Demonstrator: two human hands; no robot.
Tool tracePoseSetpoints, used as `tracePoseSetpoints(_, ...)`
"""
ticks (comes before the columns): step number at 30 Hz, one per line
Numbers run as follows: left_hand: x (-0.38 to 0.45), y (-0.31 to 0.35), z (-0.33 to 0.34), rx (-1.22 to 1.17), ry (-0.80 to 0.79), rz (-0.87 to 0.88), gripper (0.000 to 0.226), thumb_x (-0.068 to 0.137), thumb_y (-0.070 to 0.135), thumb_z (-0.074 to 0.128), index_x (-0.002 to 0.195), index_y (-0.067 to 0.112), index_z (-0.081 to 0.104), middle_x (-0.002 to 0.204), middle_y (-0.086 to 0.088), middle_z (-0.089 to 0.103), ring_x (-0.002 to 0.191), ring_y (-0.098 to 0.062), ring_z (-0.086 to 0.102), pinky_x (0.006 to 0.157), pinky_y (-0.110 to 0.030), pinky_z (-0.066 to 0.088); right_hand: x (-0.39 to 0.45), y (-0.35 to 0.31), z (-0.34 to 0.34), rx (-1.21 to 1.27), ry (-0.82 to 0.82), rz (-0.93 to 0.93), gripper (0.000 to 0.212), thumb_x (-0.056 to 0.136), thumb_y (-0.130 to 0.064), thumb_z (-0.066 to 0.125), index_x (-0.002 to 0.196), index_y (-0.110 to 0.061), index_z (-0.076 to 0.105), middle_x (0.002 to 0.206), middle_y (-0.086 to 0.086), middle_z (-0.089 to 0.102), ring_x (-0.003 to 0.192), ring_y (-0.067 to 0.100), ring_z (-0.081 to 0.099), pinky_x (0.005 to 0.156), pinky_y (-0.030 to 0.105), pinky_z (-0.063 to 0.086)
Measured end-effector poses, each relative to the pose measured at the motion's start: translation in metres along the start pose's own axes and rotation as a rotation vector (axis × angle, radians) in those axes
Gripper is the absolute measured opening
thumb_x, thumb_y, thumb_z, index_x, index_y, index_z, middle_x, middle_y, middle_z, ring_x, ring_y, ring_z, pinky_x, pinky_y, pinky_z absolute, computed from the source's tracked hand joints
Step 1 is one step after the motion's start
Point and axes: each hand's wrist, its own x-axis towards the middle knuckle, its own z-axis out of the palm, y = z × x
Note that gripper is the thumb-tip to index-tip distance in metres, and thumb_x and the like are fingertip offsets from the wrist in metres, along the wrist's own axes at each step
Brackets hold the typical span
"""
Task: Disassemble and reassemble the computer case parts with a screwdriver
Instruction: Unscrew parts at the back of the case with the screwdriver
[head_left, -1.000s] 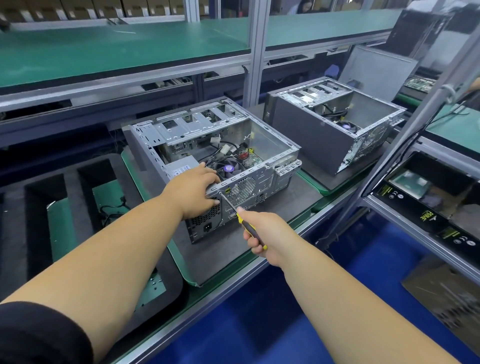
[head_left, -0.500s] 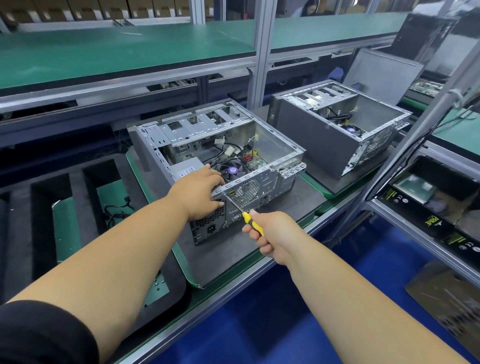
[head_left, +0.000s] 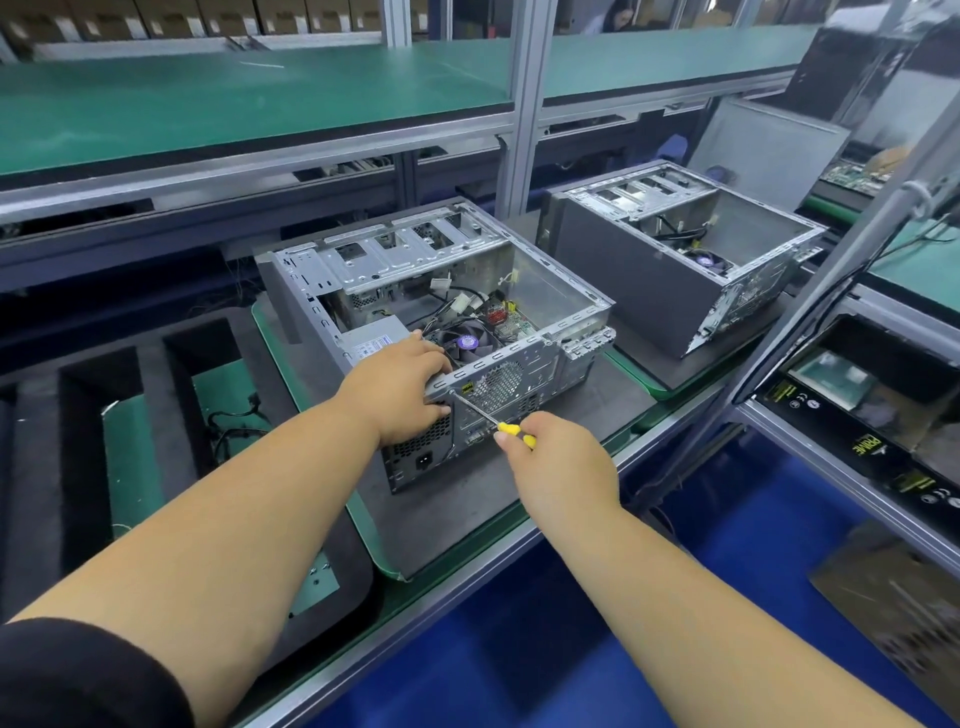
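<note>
open silver metal computer case (head_left: 457, 291) lies on dark grey mat (head_left: 467, 499), green bench. left hand (head_left: 397, 387) grips case's near top edge. right hand (head_left: 558, 460) holds yellow-handled screwdriver (head_left: 491, 418), tip on back panel. second grey case (head_left: 675, 260) sits behind, right. black foam tray (head_left: 156, 415) left.

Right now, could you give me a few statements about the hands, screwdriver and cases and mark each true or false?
1. The right hand grips the screwdriver. True.
2. The screwdriver tip points at the far case. False: it meets the rear panel of the near case.
3. The left hand rests on the near case's rear edge. True.
4. The near case has its side panel on. False: it is open, with the fan showing.
5. Both cases lie on their sides. True.
</note>
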Motion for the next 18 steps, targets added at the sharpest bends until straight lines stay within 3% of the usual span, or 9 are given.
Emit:
tracePoseSetpoints(2,0.0,0.0,0.0,0.005,-0.007,-0.003,0.051,0.086,0.043,0.069,0.131,0.026,0.053,0.149,0.01,0.042,0.15,-0.015,0.015,0.109,-0.035,0.034,0.003,-0.003,0.002,0.048,-0.063,0.0,0.039,0.099,-0.048,0.049,0.072,-0.02,0.05,0.065,-0.001,0.052,0.066,0.026,0.051,0.056,0.032,0.036)
tracePoseSetpoints(3,0.0,0.0,-0.001,0.007,-0.01,-0.005,0.051,0.086,0.043,0.069,0.131,0.026,0.053,0.149,0.01,0.042,0.15,-0.015,0.015,0.109,-0.035,0.035,0.007,-0.005,0.001,0.188,-0.152,0.076,0.042,0.1,-0.047,0.05,0.069,-0.019,0.053,0.062,-0.001,0.05,0.062,0.026,0.05,0.056,0.032,0.038)
tracePoseSetpoints(5,0.001,0.0,0.0,0.007,-0.014,-0.006,0.051,0.086,0.042,0.069,0.131,0.025,0.053,0.148,0.009,0.043,0.15,-0.015,0.016,0.109,-0.035,0.034,0.012,-0.008,-0.002,0.702,-0.438,0.405,0.045,0.101,-0.047,0.051,0.074,-0.013,0.063,0.055,-0.002,0.047,0.045,0.016,0.039,0.044,0.023,0.033)
tracePoseSetpoints(7,0.001,0.0,0.0,0.005,-0.014,-0.005,0.051,0.086,0.042,0.07,0.131,0.025,0.053,0.147,0.009,0.043,0.15,-0.015,0.016,0.108,-0.034,0.035,0.015,-0.004,-0.007,1.058,-0.669,0.641,0.044,0.101,-0.046,0.052,0.082,-0.008,0.064,0.052,-0.004,0.042,0.038,0.006,0.027,0.035,0.017,0.021)
tracePoseSetpoints(10,0.001,0.0,0.0,0.008,-0.013,-0.001,0.051,0.085,0.042,0.07,0.13,0.025,0.054,0.146,0.009,0.044,0.15,-0.016,0.016,0.108,-0.033,0.035,0.016,0.0,-0.01,1.227,-0.825,0.739,0.04,0.1,-0.044,0.053,0.084,-0.008,0.058,0.056,-0.003,0.044,0.036,0.004,0.027,0.032,0.015,0.02)
tracePoseSetpoints(14,0.001,0.0,-0.001,-0.005,-0.014,0.008,0.051,0.085,0.043,0.071,0.13,0.024,0.054,0.146,0.01,0.045,0.149,-0.015,0.017,0.108,-0.033,0.034,0.006,-0.01,0.0,1.105,-0.667,0.674,0.031,0.089,-0.033,0.072,0.081,-0.01,0.052,0.063,0.003,0.048,0.042,0.008,0.033,0.035,0.016,0.024)
tracePoseSetpoints(18,0.001,-0.002,-0.008,-0.03,-0.039,0.051,0.067,0.081,0.051,0.071,0.138,0.023,0.049,0.152,0.003,0.04,0.147,-0.016,0.023,0.115,-0.028,0.021,-0.002,-0.013,0.002,0.469,-0.264,0.222,0.04,0.093,-0.039,0.064,0.07,-0.017,0.041,0.064,0.0,0.045,0.055,0.019,0.037,0.052,0.029,0.03)
